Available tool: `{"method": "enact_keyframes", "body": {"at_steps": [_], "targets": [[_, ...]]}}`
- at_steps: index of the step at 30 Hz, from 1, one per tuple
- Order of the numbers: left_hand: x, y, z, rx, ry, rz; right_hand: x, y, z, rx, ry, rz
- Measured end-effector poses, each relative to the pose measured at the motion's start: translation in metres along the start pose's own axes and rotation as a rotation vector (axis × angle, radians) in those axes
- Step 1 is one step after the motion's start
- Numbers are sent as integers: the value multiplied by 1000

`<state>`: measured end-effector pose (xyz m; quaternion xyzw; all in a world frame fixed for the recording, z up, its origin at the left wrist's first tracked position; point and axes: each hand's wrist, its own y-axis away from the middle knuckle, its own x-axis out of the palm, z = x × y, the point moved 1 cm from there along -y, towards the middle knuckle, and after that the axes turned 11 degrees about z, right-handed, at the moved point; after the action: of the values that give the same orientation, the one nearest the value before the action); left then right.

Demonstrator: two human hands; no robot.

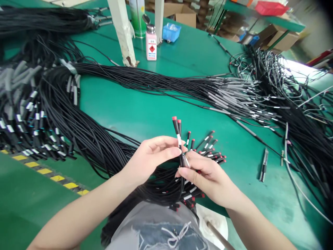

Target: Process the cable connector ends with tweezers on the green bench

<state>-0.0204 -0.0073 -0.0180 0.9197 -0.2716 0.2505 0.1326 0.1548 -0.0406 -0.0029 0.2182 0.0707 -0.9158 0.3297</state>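
Note:
My left hand (153, 154) and my right hand (205, 177) meet above the near edge of the green table (145, 104). Between their fingertips they pinch two black cables with red tips (177, 129) that stand upright, a white band around one of them. Just behind the hands, a bundle of red-tipped black cables (210, 149) fans out to the right. Its black strands (156, 185) run under my hands toward my lap.
A big pile of black cables with white labels (39, 118) covers the left. Grey-sleeved cables (229, 97) cross the middle, and a tangle (299, 114) lies at right. A pink-capped bottle (151, 43), a white post (124, 33) and a blue tray (171, 32) stand behind. Loose sleeves (263, 165) lie at right.

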Motion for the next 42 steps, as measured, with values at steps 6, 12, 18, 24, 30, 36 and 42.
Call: {"method": "enact_keyframes", "body": {"at_steps": [6, 12, 18, 24, 30, 36, 42], "targets": [[6, -5, 3, 14, 226, -81, 3, 3, 0, 6, 88, -42], [4, -9, 0, 62, 406, -156, 8, 5, 2, 6, 135, -68], [7, -4, 0, 49, 243, -118, 8, 4, 4, 23, 90, 25], [9, -1, 8, 40, 210, -37, 6, 5, 6, 11, 108, 91], [1, 13, 12, 324, -235, 10, -5, 7, 6, -2, 57, -2], [5, 26, 11, 642, -1013, 283, -16, 14, -2, 74, 8, -388], [19, 31, 18, 619, -1325, 617, -24, 17, -7, 60, -104, -442]]}}
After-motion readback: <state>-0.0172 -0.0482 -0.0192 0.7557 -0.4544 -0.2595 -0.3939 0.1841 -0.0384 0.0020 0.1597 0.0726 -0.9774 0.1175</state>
